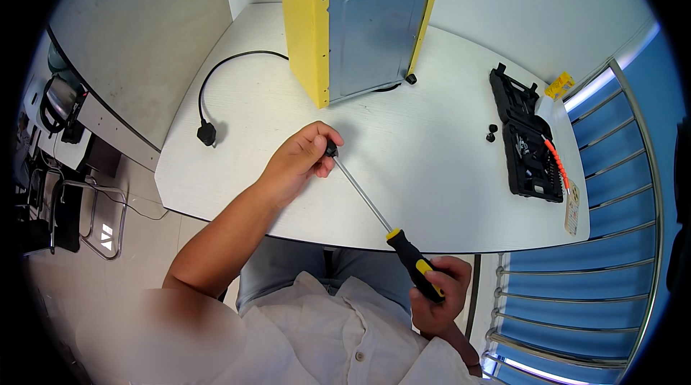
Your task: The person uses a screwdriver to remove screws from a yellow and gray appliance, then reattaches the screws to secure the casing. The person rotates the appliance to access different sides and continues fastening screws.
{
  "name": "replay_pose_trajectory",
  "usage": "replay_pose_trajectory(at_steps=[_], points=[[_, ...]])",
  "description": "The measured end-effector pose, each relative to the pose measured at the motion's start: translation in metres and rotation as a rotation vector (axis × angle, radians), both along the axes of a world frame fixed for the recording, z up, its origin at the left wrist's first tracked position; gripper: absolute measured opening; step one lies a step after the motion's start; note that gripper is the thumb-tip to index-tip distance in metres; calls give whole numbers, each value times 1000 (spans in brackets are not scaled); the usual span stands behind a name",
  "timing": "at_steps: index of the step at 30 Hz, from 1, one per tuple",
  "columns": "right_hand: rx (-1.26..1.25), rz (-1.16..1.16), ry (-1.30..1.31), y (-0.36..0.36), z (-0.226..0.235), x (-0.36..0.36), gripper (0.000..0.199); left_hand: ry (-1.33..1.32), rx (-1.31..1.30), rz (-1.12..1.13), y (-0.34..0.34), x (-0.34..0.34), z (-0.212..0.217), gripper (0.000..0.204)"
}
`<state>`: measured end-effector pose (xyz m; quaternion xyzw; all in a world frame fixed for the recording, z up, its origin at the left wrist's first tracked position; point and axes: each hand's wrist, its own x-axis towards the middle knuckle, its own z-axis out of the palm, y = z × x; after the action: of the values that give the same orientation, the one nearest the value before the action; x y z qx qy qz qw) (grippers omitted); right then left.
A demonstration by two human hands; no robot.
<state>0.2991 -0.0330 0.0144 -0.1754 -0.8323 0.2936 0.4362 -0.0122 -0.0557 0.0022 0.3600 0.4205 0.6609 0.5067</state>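
My left hand (299, 158) pinches a small black rubber foot (331, 148) between thumb and fingers, above the white table (245, 126). The tip of a long screwdriver (366, 199) meets this foot. Its black and yellow handle is wrapped in my right hand (446, 295), close to my shirt and past the table's front edge. Beyond my hands stands a yellow box-shaped appliance (306, 39) with a grey metal panel (374, 43) facing me. A black foot (411, 79) shows at its lower right corner. Whether a screw sits inside the held foot is hidden.
A black power cord ends in a plug (206, 133) on the left of the table. At the right lie small black pieces (491, 133), an open black tool case (529, 147), an orange flexible shaft (556, 162) and a yellow box (560, 86). A metal railing (651, 190) borders the right side.
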Motion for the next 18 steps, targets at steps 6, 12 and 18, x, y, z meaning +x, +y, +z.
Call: replay_pose_trajectory(at_steps=[6,12,18], points=[[-234,24,140,3,-25,-1,34,-52,81,-47,-1,-2,-3,37],[-713,24,454,10,-35,-12,39,-41,110,-112,-1,4,0,41],[-910,124,578,13,-43,-11,40,-166,181,-156,0,3,1,42]])
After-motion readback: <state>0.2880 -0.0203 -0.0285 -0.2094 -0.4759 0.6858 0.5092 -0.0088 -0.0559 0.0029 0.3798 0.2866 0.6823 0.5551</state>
